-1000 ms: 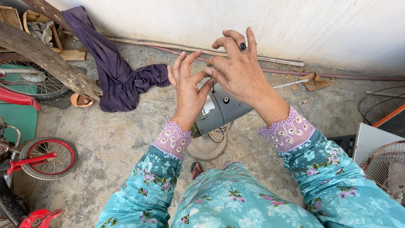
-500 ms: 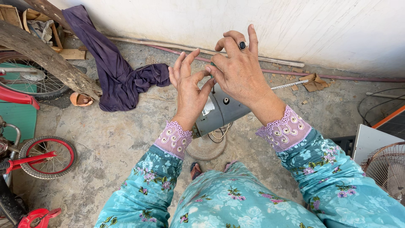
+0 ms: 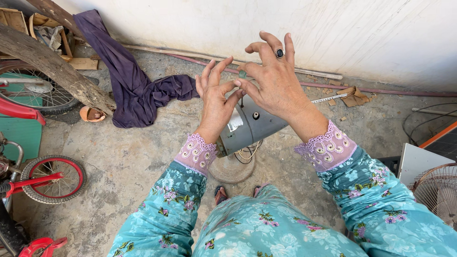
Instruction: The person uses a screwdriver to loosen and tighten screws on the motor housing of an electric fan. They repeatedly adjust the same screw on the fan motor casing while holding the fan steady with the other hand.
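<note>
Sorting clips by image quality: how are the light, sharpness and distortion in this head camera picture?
Head view: even, soft daylight with faint shadows; the white wall is bright but not glaring. The left hand, right hand and grey fan motor housing are sharp, without motion blur. Wide-angle bending shows at the edges, near the red-rimmed wheel.
</note>
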